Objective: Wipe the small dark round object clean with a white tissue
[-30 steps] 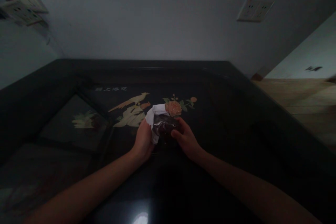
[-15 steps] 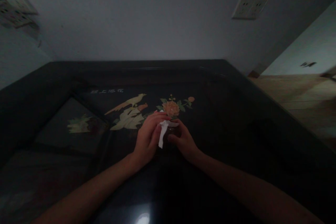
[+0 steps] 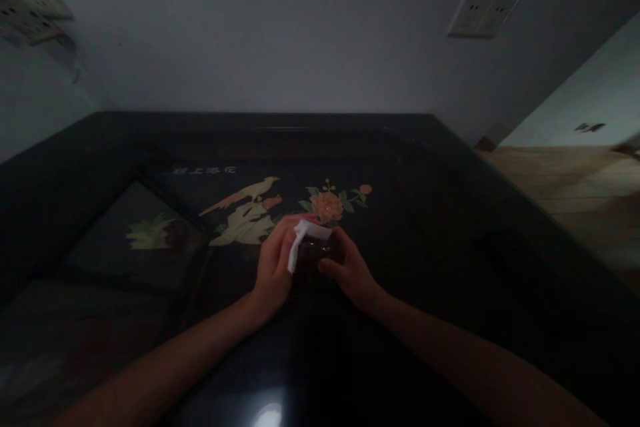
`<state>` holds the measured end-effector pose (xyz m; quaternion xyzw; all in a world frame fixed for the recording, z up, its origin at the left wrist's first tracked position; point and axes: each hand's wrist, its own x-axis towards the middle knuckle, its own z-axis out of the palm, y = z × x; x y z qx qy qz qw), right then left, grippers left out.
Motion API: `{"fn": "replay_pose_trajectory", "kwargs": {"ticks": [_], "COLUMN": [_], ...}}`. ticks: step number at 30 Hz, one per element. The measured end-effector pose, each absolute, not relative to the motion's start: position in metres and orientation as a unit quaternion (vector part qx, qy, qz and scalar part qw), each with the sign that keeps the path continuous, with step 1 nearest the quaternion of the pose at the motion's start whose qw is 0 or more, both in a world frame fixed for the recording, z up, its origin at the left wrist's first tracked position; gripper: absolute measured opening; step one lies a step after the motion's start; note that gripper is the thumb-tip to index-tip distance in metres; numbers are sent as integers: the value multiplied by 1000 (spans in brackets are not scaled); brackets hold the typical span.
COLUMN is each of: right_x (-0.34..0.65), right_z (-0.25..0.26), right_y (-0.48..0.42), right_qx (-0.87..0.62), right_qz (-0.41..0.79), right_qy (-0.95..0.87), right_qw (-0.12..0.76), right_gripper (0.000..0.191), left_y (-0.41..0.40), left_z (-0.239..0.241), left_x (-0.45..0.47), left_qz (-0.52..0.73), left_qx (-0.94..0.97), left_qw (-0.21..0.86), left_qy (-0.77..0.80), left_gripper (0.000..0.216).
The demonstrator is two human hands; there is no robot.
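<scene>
A small dark glossy object (image 3: 316, 252) sits between my two hands above the black lacquered table (image 3: 450, 227). My right hand (image 3: 350, 270) grips it from the right side. My left hand (image 3: 274, 267) presses a white tissue (image 3: 300, 240) against its left side and top. The room is dim, so the object's exact shape stays unclear. A painted orange flower (image 3: 326, 205) lies just beyond my fingers.
The tabletop carries a painted bird (image 3: 245, 195) and pale lettering at the back, with a recessed panel (image 3: 145, 237) on the left. Wall sockets (image 3: 481, 15) sit on the grey wall behind. Wooden floor (image 3: 575, 193) shows to the right.
The tissue went from wrapped behind the object to draped over its top and left side. My left hand shifted over it and back; my right hand kept its hold.
</scene>
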<state>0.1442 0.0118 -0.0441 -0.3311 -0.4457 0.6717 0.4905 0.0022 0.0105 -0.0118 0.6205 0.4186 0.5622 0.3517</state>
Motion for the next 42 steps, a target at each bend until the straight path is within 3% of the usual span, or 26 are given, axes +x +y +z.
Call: {"fn": "replay_pose_trajectory", "kwargs": {"ticks": [3, 6, 9, 13, 17, 23, 28, 31, 35, 42], "right_x": [144, 145, 146, 147, 147, 144, 144, 145, 146, 147], "right_z": [-42, -41, -43, -45, -44, -44, -41, -39, -42, -48], "right_y": [12, 12, 12, 10, 8, 9, 11, 12, 14, 13], "right_qx": [-347, -360, -351, -341, -323, -330, -350, -356, -358, -354], "right_qz": [647, 637, 658, 672, 687, 682, 633, 609, 635, 656], "right_qy": [-464, -468, -447, -438, -435, -436, -466, -484, -463, -444], "right_qw": [496, 496, 494, 491, 484, 486, 510, 518, 504, 498], "right_gripper": [49, 46, 47, 53, 58, 57, 44, 39, 40, 55], "left_y": [13, 15, 14, 13, 15, 9, 12, 15, 14, 12], "left_z": [-9, -8, -8, -15, -18, -10, -7, -6, -4, -15], "left_x": [-4, -7, -4, 5, 13, 7, -4, -6, -4, 9], "left_qz": [506, 477, 495, 571, 583, 589, 483, 445, 467, 599], "left_qx": [787, 827, 773, 505, 314, 515, 818, 855, 813, 430], "left_qw": [182, 131, 217, 459, 599, 426, 125, 63, 147, 493], "left_qy": [302, 266, 333, 456, 450, 455, 286, 258, 316, 463], "left_gripper": [24, 24, 25, 26, 30, 25, 25, 27, 29, 21]}}
